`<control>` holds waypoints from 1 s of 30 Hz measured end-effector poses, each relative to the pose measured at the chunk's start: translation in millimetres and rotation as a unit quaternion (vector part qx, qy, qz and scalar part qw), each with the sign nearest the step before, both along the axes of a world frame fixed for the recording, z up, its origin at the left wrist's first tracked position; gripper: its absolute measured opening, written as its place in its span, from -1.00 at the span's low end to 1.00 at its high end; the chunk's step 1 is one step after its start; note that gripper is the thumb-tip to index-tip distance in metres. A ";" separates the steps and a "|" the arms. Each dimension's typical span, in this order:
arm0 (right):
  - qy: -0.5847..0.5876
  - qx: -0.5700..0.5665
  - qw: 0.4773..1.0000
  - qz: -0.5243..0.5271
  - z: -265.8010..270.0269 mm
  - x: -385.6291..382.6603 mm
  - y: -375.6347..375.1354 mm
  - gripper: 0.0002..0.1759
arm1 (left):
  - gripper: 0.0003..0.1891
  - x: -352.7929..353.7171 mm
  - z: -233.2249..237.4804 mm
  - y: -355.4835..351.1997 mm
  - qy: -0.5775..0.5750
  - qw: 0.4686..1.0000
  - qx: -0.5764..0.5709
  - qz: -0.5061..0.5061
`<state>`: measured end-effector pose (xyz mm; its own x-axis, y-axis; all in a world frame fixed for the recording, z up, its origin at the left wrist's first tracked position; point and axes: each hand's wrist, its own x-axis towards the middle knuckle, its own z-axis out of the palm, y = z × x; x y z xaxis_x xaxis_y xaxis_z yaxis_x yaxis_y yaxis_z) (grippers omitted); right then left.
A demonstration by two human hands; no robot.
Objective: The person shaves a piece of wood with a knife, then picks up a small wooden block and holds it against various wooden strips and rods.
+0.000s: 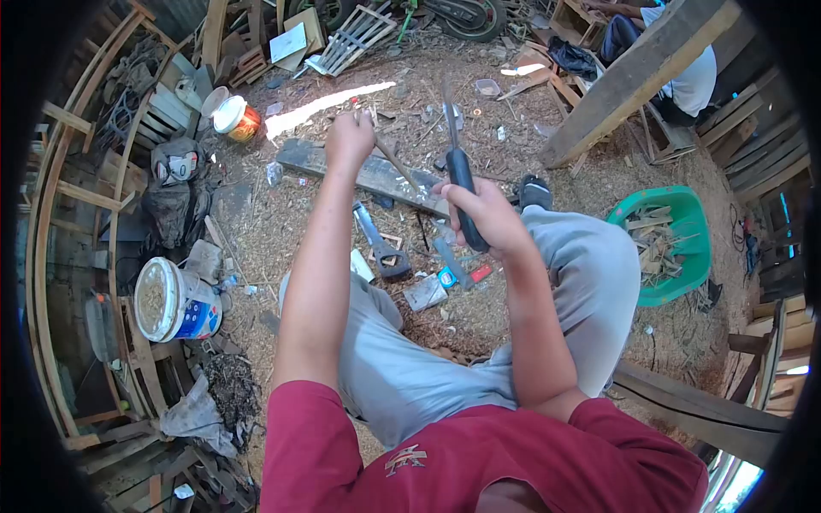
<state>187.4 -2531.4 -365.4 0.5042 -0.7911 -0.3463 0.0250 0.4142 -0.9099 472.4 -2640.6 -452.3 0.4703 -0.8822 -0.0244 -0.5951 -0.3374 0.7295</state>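
My right hand (487,214) is wrapped round the black handle (462,175) of a long, thin-bladed tool that points up and away from me. To its left, my left hand (351,137) is closed at one end of a thin wooden stick (396,162). The stick slants down toward my right hand. Beneath both hands a dark wooden plank (385,180) lies across the ground. A handsaw (380,248) with a dark handle lies between my knees, beside a blue-grey tool (451,261), a white packet (425,292) and a small red item (481,273).
A green tub (701,248) of wood scraps stands right. Paint buckets (175,299) (235,118) stand left. A wooden post (624,90) slants at upper right, with a person (691,81) behind it. Wheels (470,17) and crates (355,41) lie at the top.
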 end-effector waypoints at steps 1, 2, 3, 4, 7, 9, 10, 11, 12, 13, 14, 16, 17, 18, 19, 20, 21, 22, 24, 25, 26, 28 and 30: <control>0.018 0.013 1.000 0.001 -4.1 -2.4 -4.3 -0.63 | -0.50 -6.6 -8.5 -7.3 -0.026 1.000 -0.005 0.001; 0.025 0.014 1.000 0.004 -8.8 -1.2 -7.3 -0.67 | -0.48 -13.6 -19.5 -12.2 0.004 1.000 0.011 -0.010; 0.048 0.008 0.999 -0.011 -16.1 2.5 -7.1 -0.68 | -0.48 -22.2 -23.9 -12.5 -0.006 0.999 0.029 -0.020; 0.069 0.002 0.997 -0.026 -24.6 8.7 -6.5 -0.68 | -0.47 -30.7 -22.8 -10.6 -0.017 0.998 0.047 -0.029; 0.023 0.010 0.997 -0.072 -48.7 21.4 -10.9 -0.70 | -0.43 -45.1 -14.6 -7.6 -0.044 0.992 0.103 -0.064; -0.071 0.027 0.991 -0.114 -63.6 25.9 -12.2 -0.72 | -0.41 -44.9 -24.8 -13.8 -0.011 0.988 0.126 -0.086; -0.064 -0.003 0.991 -0.120 -76.5 29.1 -12.6 -0.72 | -0.40 -44.2 -27.9 -14.5 -0.008 0.987 0.132 -0.087; -0.058 -0.037 0.989 -0.128 -93.6 33.0 -15.3 -0.73 | -0.38 -42.3 -29.0 -14.9 -0.007 0.987 0.135 -0.090; -0.051 -0.073 0.987 -0.136 -112.7 35.6 -19.7 -0.73 | -0.37 -40.6 -27.9 -16.7 -0.006 0.986 0.136 -0.093; -0.051 -0.060 0.988 -0.134 -121.7 39.4 -21.2 -0.71 | -0.36 -39.2 -24.5 -18.2 -0.012 0.983 0.155 -0.095; 0.000 -0.030 0.989 -0.146 -130.6 36.2 -19.0 -0.71 | -0.35 -37.4 -21.7 -18.1 -0.018 0.980 0.175 -0.097; 0.056 0.017 0.987 -0.151 -120.2 36.7 -14.9 -0.68 | -0.31 -38.0 -14.0 -14.0 -0.036 0.973 0.207 -0.095; 0.061 0.031 0.987 -0.145 -119.2 39.5 -14.8 -0.64 | -0.31 -37.9 -10.3 -12.3 -0.065 0.972 0.202 -0.102; 0.068 0.047 0.987 -0.138 -119.3 42.1 -12.8 -0.60 | -0.31 -39.0 -3.4 -8.7 -0.093 0.970 0.197 -0.108; 0.106 -0.009 0.983 -0.146 -121.3 45.9 -9.6 -0.55 | -0.31 -39.3 0.9 -6.0 -0.120 0.967 0.192 -0.115; 0.144 -0.065 0.975 -0.155 -123.9 51.4 -6.7 -0.51 | -0.34 -39.1 6.1 -5.1 -0.122 0.965 0.187 -0.136; 0.166 -0.109 0.969 -0.147 -118.3 52.7 -3.8 -0.44 | -0.35 -35.8 5.1 -4.6 -0.093 0.968 0.179 -0.150; 0.189 -0.153 0.960 -0.141 -112.6 54.1 -0.8 -0.36 | -0.37 -31.0 3.7 -3.8 -0.064 0.969 0.173 -0.164; 0.126 -0.131 0.974 -0.132 -110.9 62.5 3.6 -0.39 | -0.43 -25.0 2.4 0.6 -0.024 0.969 0.159 -0.189; 0.109 -0.096 0.983 -0.112 -106.8 63.0 6.7 -0.41 | -0.44 -25.4 1.8 3.5 -0.023 0.969 0.161 -0.187; 0.094 -0.060 0.990 -0.092 -102.7 63.5 9.9 -0.42 | -0.45 -25.4 1.1 6.7 -0.023 0.969 0.163 -0.185; 0.109 -0.128 0.977 -0.135 -102.3 71.7 13.0 -0.45 | -0.46 -23.0 -0.1 11.3 -0.032 0.968 0.158 -0.192; 0.124 -0.133 0.972 -0.152 -95.9 69.7 15.8 -0.46 | -0.46 -24.2 2.6 18.7 0.014 0.970 0.163 -0.182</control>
